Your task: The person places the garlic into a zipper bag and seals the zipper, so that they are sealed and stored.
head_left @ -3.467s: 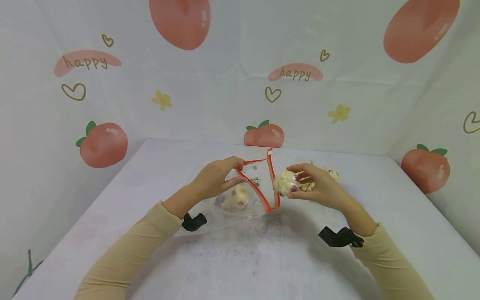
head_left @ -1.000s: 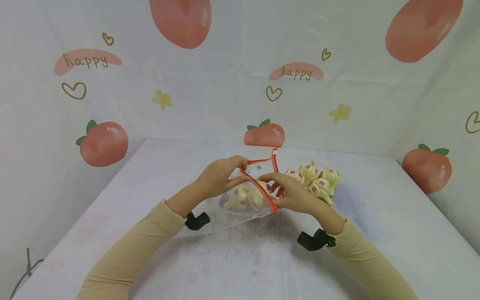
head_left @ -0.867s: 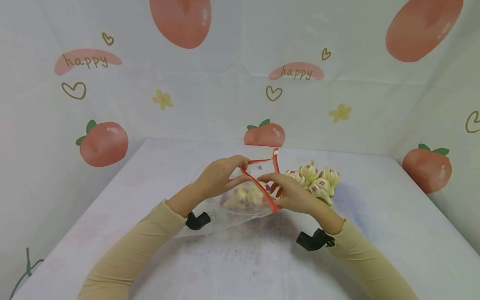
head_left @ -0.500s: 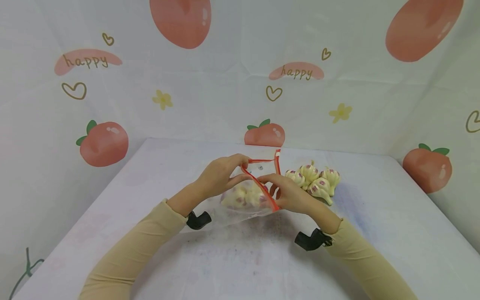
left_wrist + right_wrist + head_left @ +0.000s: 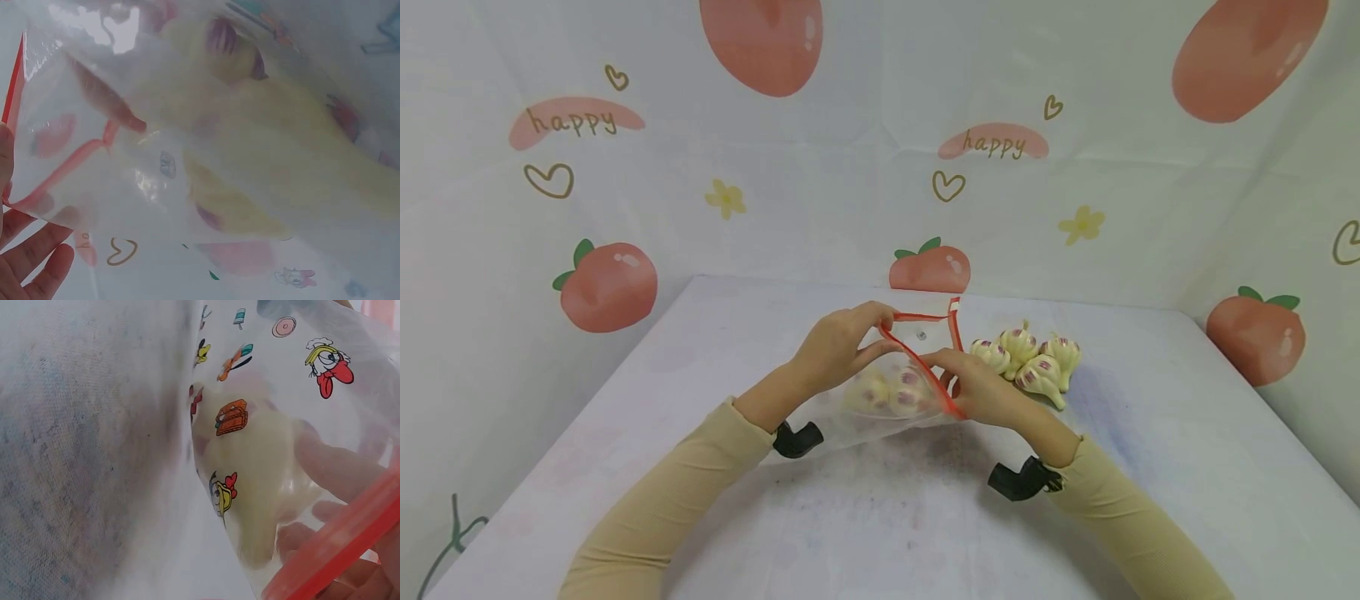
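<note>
A clear zip bag (image 5: 880, 427) with a red-edged mouth and printed cartoon figures lies sideways, its mouth facing right. My left hand (image 5: 838, 350) pinches the upper part of the red rim between thumb and fingers. Two garlic bulbs, a left one (image 5: 867, 393) and a right one (image 5: 910, 392), show hazily through the plastic. Just inside the mouth is my right hand (image 5: 981, 387), fingers parted beside the right bulb. Through the plastic in the right wrist view, its thumb (image 5: 337, 464) lies by a pale bulb (image 5: 259, 481); whether they touch is hard to tell.
Several more garlic bulbs (image 5: 1037, 375) sit clustered on the white-covered table (image 5: 865, 533), right of the bag and behind my right hand. A printed cloth backdrop (image 5: 820, 167) rises behind the table.
My right hand has carried a garlic bulb from outside into the bag and let it go. That bulb has rolled slightly left beside the other one. The left hand keeps its pinch on the rim.
</note>
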Tool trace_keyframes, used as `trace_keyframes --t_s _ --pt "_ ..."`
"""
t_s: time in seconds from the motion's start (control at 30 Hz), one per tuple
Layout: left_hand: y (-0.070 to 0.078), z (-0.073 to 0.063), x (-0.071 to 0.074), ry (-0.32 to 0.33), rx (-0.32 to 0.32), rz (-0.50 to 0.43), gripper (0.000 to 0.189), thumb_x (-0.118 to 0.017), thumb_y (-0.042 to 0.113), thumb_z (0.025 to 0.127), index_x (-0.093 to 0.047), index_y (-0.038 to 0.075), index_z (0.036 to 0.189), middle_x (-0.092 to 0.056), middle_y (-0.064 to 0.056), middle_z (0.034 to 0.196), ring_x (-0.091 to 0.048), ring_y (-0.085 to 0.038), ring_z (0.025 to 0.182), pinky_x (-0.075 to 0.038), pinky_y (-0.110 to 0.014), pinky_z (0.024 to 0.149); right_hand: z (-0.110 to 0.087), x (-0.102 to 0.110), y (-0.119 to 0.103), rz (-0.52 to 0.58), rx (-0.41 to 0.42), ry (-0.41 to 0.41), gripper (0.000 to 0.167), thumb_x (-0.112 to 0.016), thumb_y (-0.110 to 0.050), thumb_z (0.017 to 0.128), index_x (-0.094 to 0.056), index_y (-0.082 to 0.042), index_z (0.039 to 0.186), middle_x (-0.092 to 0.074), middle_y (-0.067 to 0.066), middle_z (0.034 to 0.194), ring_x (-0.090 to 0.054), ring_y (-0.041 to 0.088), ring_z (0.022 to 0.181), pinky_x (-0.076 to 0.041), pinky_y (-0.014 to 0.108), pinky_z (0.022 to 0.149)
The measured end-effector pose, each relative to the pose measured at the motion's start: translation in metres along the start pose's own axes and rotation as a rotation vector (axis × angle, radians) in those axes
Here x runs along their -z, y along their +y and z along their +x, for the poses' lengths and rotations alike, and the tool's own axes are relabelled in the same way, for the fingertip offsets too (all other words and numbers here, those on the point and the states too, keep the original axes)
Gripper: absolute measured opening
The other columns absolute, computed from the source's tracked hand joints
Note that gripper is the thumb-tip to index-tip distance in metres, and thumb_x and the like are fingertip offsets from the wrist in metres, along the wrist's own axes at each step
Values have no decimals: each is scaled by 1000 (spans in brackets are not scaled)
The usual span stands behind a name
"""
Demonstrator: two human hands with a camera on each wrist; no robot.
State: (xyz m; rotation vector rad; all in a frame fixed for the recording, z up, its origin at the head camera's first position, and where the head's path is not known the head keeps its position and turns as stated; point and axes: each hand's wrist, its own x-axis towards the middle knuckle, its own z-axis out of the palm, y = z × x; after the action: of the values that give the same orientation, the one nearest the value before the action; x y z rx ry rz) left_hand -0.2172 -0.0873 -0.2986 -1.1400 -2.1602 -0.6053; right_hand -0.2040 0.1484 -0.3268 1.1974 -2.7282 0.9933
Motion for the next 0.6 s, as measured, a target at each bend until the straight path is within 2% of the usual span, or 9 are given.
trace_keyframes --t_s 0.17,0.3,0.4,0.6 --pt "0 -1 0 -38 14 -16 31 -73 21 79 -53 5 97 -63 -4 88 -66 -18 81 -52 -28 65 -1 1 1 24 19 17 51 -65 12 72 -56 -1 121 -62 14 108 -58 14 74 -53 32 62" --pt "0 -2 0 -60 19 -27 31 -73 21 79 -53 5 96 -63 -4 91 -66 -18 81 -51 -28 64 -4 4 1 29 20 50 46 -66 10 75 -58 -2 119 -63 14 110 -58 11 72 -52 26 60" --pt "-1 -2 0 -63 19 -28 32 -74 20 78 -53 5 96 -64 -4 91 -66 -18 82 -52 -28 64 -7 7 2 15 25 82 40 -70 2 78 -59 -1 117 -64 15 107 -57 9 70 -51 23 59" --pt "-2 -4 0 -61 13 -37 32 -74 21 78 -54 6 97 -64 -4 92 -65 -17 81 -50 -27 64 -16 16 8 -4 5 132 39 -75 -10 78 -61 -5 115 -64 10 103 -59 6 71 -52 22 64"
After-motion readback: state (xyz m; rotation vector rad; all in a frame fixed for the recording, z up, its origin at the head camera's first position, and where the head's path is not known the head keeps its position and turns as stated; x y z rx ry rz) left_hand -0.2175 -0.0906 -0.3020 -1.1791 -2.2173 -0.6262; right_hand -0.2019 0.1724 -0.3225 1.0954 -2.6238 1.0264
